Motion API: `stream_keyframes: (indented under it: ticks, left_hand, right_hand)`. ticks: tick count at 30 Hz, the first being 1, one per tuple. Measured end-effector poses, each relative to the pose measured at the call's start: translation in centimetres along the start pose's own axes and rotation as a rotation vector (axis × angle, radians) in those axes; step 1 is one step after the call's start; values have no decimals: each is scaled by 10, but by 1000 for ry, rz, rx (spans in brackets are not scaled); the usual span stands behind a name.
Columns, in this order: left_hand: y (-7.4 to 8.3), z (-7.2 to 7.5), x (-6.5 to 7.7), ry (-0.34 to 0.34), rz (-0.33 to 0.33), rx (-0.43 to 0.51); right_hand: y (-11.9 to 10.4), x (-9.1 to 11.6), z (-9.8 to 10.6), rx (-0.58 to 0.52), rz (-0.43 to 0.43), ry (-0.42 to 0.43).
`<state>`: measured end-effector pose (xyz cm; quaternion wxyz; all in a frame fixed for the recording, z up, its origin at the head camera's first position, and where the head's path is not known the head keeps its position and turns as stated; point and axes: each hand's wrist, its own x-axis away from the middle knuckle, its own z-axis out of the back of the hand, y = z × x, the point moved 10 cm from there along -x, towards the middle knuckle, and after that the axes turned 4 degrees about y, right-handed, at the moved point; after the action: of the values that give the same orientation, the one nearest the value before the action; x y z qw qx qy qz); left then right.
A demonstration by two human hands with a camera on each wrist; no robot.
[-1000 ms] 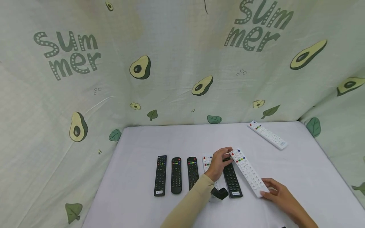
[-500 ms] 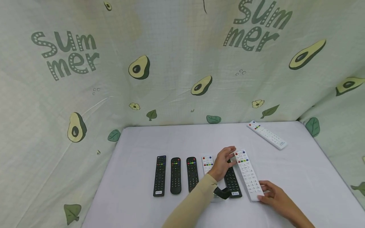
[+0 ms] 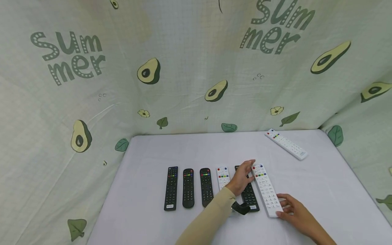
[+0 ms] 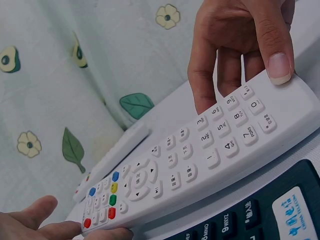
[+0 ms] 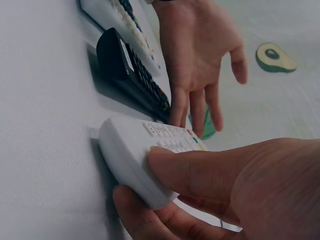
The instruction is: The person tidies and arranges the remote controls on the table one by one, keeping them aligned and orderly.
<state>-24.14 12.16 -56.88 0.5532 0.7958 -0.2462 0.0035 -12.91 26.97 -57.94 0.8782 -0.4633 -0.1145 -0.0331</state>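
A white remote control with colored buttons lies at the right end of a row of remotes. My right hand pinches its near end, thumb on top and fingers at the side and underneath. My left hand is at the far end, fingers fairly straight; in the left wrist view its fingertips meet that end of the remote. Just left of it lies a black remote, partly covered by my left hand. Another white remote is mostly hidden by my left forearm.
Farther left in the row lie three black remotes, the third partly behind my sleeve. One more white remote lies slanted at the back right. A patterned curtain hangs behind the white-covered table.
The held white remote has swung from a slant to nearly parallel with the row, its near end moving left and toward me. Both hands have shifted with it.
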Motion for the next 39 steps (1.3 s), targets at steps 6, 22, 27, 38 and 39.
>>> stream_keyframes:
  ticks: [6,22,27,38,39]
  left_hand:
    - [0,-1,4,-18,18,-33]
    - [13,10,10,-12,-19,-45]
    - [21,14,10,-36,-51,-61]
    - [31,23,5,-52,-91,-100]
    - [32,23,5,-55,-95,-105]
  right_hand:
    - [-2,0,2,71,-17,18]
    - [-8,-10,21,203,-2,64]
    - [-8,-27,50,236,32,172]
    - [23,-79,128,159,-124,453]
    - [25,-84,134,147,-137,472]
